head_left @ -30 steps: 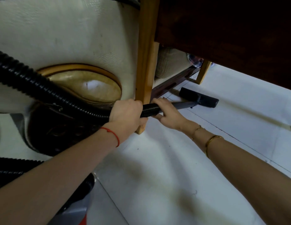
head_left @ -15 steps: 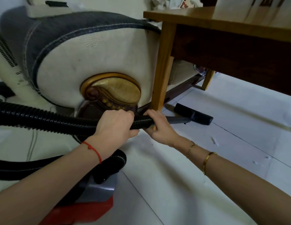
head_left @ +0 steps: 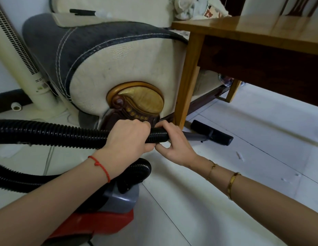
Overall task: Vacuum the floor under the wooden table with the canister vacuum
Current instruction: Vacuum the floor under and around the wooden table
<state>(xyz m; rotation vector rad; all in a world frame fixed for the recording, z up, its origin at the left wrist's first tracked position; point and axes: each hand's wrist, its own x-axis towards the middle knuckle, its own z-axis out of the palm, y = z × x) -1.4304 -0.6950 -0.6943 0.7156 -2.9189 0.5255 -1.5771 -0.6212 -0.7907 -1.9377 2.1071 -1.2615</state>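
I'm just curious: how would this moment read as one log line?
vacuuming | left hand grips hose | right hand at hose end | nozzle on floor beside table leg

I've drawn the floor nozzle (head_left: pixel 212 132) back: a second ago it lay well under the wooden table (head_left: pixel 247 31), past the near table leg (head_left: pixel 187 82); now it sits just beside that leg's foot. My left hand (head_left: pixel 127 137) and right hand (head_left: pixel 174 144), gripping the hose (head_left: pixel 66 137), have come back with it.
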